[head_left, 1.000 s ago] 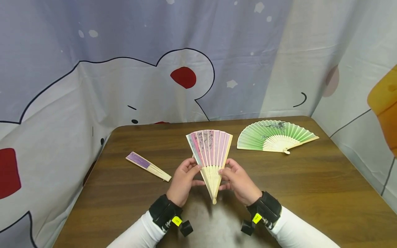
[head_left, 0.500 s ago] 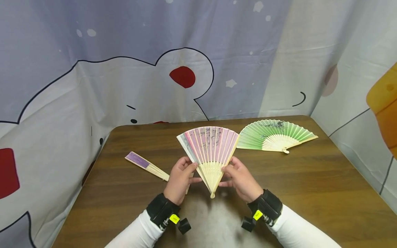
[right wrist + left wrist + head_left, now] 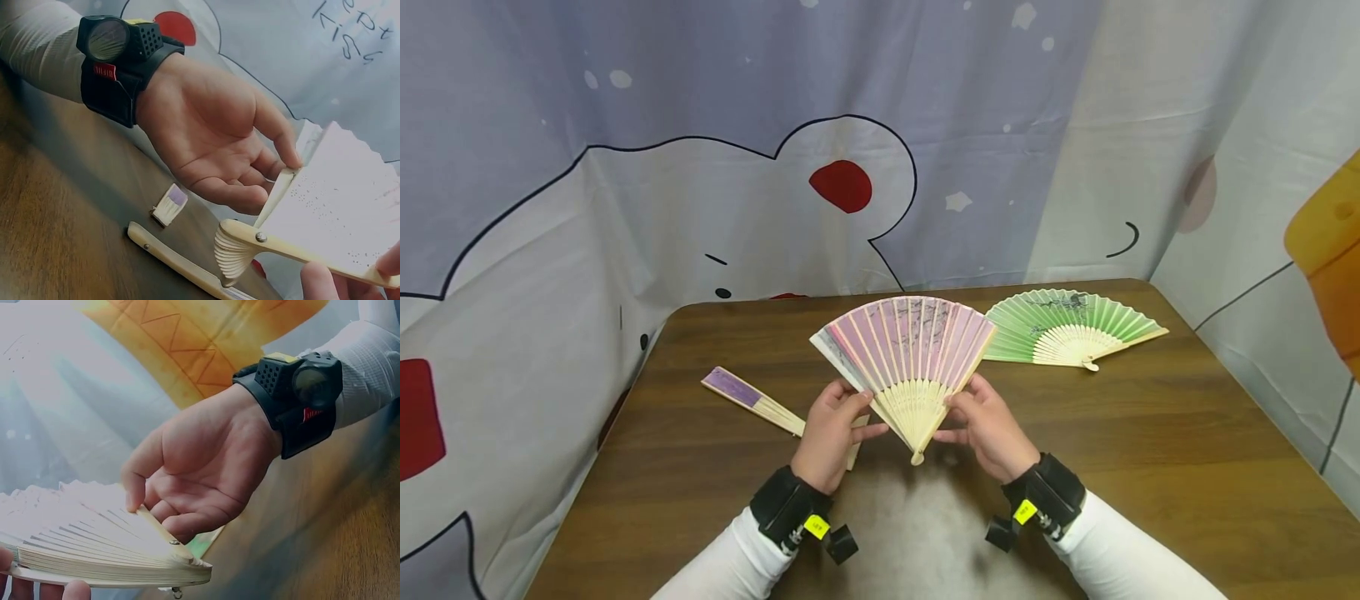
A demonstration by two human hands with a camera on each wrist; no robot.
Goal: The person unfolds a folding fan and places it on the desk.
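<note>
Right now we hold a pink fan [image 3: 904, 350] up above the table [image 3: 1150, 467], partly spread, its pivot pointing down toward us and its paper leaf standing toward the curtain [image 3: 700, 125]. Our left hand [image 3: 831, 429] pinches the fan's left outer stick between thumb and fingers, and our right hand [image 3: 988, 429] pinches the right outer stick the same way, so both hands are closed on the fan, 1 at each edge of the ribs. In the left wrist view the right hand [image 3: 200, 469] shows its thumb laid on top of the outer stick with the other fingers curled beneath, the stacked ribs of the fan [image 3: 94, 544] fanning out below. In the right wrist view the left hand [image 3: 219, 137] grips the far stick with its thumb tip pressed on the stick's edge, and the fan [image 3: 337, 206] shows its rivet near the bottom.

Taking the pink fan as our marker, a green fan [image 3: 1071, 329] lies fully spread on the table just to its right, its near edge tucked behind the pink leaf. A folded purple fan [image 3: 752, 402] lies flat on the table to the left of the pink fan, close beside our left hand. Both wrists wear a black strap with a yellow tag.
</note>
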